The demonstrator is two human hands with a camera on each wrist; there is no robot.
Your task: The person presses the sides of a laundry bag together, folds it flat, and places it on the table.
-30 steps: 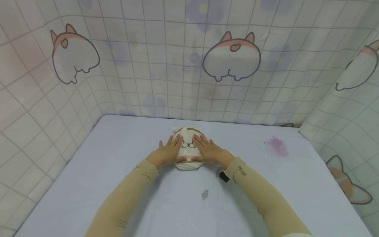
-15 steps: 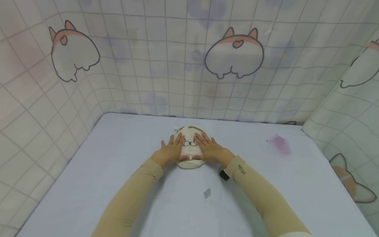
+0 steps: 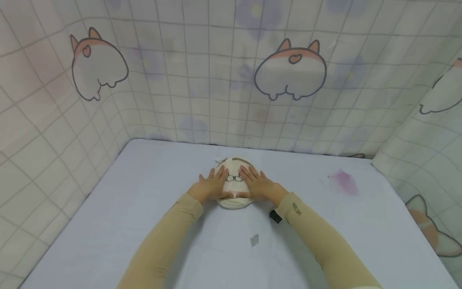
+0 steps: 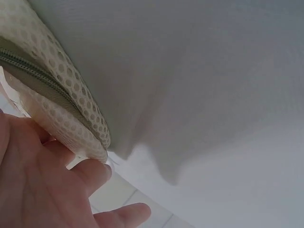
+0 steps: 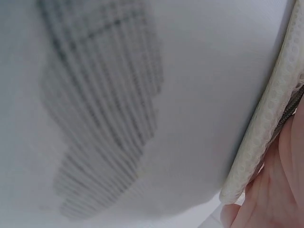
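A round cream mesh laundry bag (image 3: 234, 185) with a glasses drawing printed on top lies toward the back of the table. My left hand (image 3: 213, 186) rests flat on its left half, fingers spread. On the right half lies my right hand (image 3: 259, 185), its fingers straight too, with the two thumbs pointing at each other near the front edge. In the left wrist view a zipper (image 4: 40, 73) runs along the bag's honeycomb mesh side, fingers resting against the upper part. The right wrist view shows the bag's mesh edge (image 5: 261, 137) beside my palm.
A white-covered table (image 3: 144, 192) spreads around the bag. A grey patch (image 3: 254, 240) marks the cover in front, and a pink stain (image 3: 344, 181) lies at right. A small black object (image 3: 275, 216) is by the right wrist. Patterned curtains (image 3: 173, 100) border the table.
Both hands stay on the laundry bag with hardly any movement. The whole head view has shifted slightly, so the scene sits a little farther right.
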